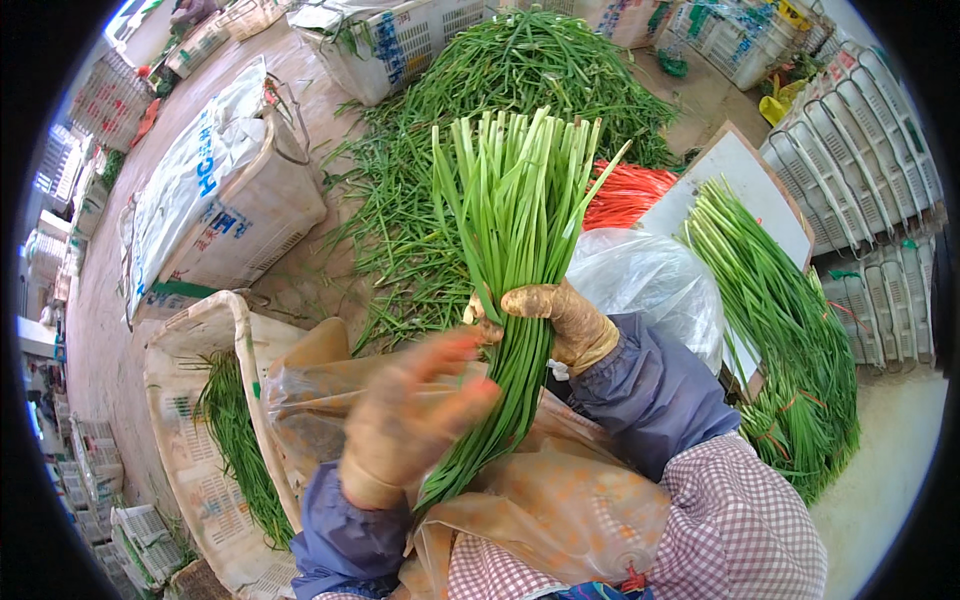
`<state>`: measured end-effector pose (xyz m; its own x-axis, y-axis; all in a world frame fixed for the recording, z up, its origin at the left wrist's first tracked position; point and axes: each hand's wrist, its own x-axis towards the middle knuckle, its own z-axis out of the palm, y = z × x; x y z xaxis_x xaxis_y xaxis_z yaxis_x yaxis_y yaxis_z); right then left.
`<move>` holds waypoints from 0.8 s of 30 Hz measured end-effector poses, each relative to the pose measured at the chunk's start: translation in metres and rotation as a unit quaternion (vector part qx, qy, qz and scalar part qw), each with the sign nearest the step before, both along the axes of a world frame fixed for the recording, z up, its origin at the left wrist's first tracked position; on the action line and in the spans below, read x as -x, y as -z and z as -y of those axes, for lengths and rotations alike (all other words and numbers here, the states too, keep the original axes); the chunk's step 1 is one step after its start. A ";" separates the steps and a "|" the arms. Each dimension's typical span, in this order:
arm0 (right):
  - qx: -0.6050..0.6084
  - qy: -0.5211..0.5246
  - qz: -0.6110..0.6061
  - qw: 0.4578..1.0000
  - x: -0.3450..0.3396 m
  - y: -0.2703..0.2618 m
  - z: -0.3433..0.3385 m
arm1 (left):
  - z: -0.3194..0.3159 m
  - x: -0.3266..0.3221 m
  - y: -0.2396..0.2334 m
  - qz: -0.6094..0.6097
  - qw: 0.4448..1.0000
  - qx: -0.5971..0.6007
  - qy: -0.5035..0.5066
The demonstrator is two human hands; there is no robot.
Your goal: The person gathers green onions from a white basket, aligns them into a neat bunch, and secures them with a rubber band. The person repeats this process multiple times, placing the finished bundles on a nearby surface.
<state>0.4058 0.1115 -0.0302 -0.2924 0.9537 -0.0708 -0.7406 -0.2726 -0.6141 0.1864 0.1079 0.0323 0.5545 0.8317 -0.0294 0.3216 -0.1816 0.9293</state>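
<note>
My right hand (574,319), in a soiled, tan glove, grips a thick bunch of green garlic chives (517,217) around its middle. The pale cut ends point up and the leaves hang down over my lap. My left hand (416,412), gloved with reddish fingertips, is blurred beside the lower leaves, its fingers apart and nothing seen in it. Behind the bunch lies a bundle of red ties (626,193). More chives (772,315) lie on a white board (739,172) at the right, some bound with red ties.
Loose green leaves (540,67) are heaped on the floor ahead. A white plastic crate (202,435) holding chives stands at my left, with a covered crate (240,225) beyond. Stacked crates (855,150) rise at the right. A clear plastic bag (645,281) lies near my right sleeve.
</note>
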 end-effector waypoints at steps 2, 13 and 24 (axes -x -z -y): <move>-0.019 -0.007 0.000 1.000 -0.004 0.003 0.002 | -0.021 0.001 -0.016 0.026 0.985 0.130 -0.111; -0.017 -0.065 0.029 0.997 0.005 -0.021 0.006 | -0.072 -0.067 -0.007 0.293 0.946 0.107 -0.093; -0.023 0.009 0.045 0.999 0.000 -0.004 0.014 | -0.073 -0.067 -0.009 0.163 0.926 -0.303 -0.157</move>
<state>0.4059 0.0978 -0.0261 -0.2699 0.9615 -0.0522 -0.6869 -0.2303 -0.6893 0.2532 0.1805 0.0414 0.1789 0.7622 0.6222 0.1673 -0.6467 0.7442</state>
